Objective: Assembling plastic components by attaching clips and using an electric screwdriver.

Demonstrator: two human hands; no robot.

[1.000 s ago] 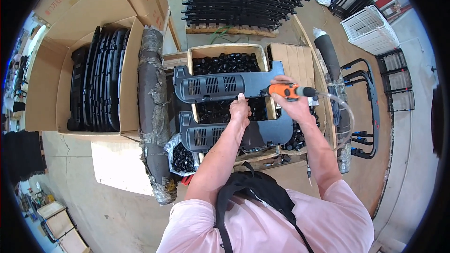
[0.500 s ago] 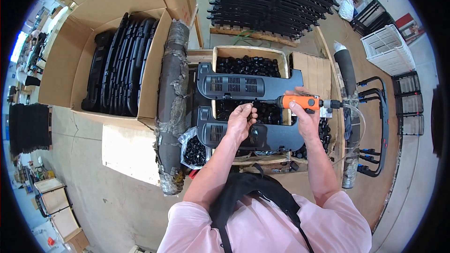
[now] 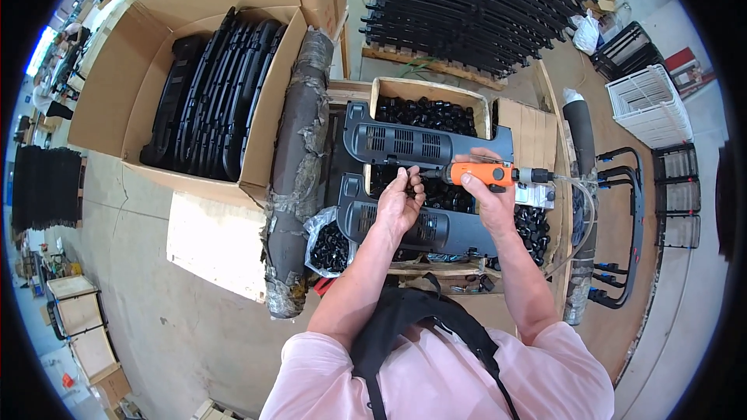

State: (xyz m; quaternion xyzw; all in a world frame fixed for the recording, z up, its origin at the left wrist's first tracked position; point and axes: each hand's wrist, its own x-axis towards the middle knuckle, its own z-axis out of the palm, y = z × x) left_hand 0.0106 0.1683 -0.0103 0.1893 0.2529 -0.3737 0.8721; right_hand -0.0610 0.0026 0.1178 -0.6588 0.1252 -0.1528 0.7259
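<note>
My right hand (image 3: pixel 492 201) is wrapped round an orange air screwdriver (image 3: pixel 476 174), which lies level with its bit toward the left. Close to the bit's tip, the fingers of my left hand (image 3: pixel 399 204) are pinched together, palm up; whatever they hold is too small to make out. Beneath both hands lie two dark grey plastic covers with slotted vents: a far cover (image 3: pixel 459 146) and a near cover (image 3: pixel 455 232). My left wrist crosses over the near one. Between the covers, part of a wooden bin (image 3: pixel 429 86) of small black parts shows.
At left, an open cardboard box (image 3: pixel 268 144) holds several upright black panels. A torn, wrapped roller (image 3: pixel 299 148) stands beside it. Near the roller lies a plastic bag (image 3: pixel 327 247) of black parts. An air hose (image 3: pixel 585 222) loops at right. Black bars (image 3: pixel 467 15) are stacked beyond.
The screwdriver has moved left over the covers, bringing its bit close to my left fingers. My left hand has shifted slightly left relative to the covers. The whole view has turned a little.
</note>
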